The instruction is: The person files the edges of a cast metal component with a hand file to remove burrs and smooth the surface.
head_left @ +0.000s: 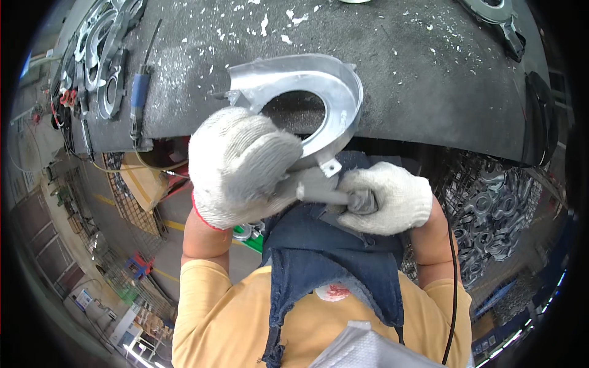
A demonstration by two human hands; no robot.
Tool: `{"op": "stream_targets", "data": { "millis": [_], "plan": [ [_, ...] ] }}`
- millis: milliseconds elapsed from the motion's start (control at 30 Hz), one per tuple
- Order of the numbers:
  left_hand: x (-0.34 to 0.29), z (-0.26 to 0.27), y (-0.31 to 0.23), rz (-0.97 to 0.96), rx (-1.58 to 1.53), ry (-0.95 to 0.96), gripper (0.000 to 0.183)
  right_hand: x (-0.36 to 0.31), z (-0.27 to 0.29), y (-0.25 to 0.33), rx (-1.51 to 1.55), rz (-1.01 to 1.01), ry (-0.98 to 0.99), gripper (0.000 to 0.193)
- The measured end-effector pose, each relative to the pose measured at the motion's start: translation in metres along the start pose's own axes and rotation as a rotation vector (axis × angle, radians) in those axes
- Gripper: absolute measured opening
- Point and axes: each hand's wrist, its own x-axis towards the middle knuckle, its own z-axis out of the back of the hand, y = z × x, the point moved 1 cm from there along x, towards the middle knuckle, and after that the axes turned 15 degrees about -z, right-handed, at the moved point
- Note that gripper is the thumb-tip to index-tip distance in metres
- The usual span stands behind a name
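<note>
A silvery curved metal casting (346, 86), ring-like with a wide opening and a small drilled tab, is held up in front of me at the table's near edge. My left hand (242, 165), in a white knitted glove greyed by dirt, is closed around the casting's lower left side. Below the tab, my right hand (389, 199), gloved alike, has its fingers curled around a small dark grey piece (363, 201). Its kind is not clear. A pale blurred finger or rod reaches from there toward the casting; I cannot tell which.
Pale shavings lie over the dark worktable (417, 80). On its left are a blue-handled pen-like tool (140, 95) and several castings (110, 92); another casting (506, 27) is at the far right. A wire bin of castings (491, 214) stands at right; a cardboard box (140, 181) sits below left.
</note>
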Motion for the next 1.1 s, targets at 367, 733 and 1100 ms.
{"op": "stream_targets", "data": {
  "millis": [367,733,1100],
  "plan": [
    [0.006,-0.012,-0.005,-0.014,0.117,0.004,0.038,0.005,-0.016,-0.004,-0.194,0.036,-0.609,0.025],
    [0.019,-0.043,-0.024,0.074,0.147,0.114,0.036,0.013,-0.009,-0.009,-0.026,-0.166,-0.827,0.028],
    [-0.014,-0.054,0.021,-0.100,0.284,0.213,0.043,-0.017,-0.010,-0.053,0.047,-0.292,-0.717,0.029]
  ]
}}
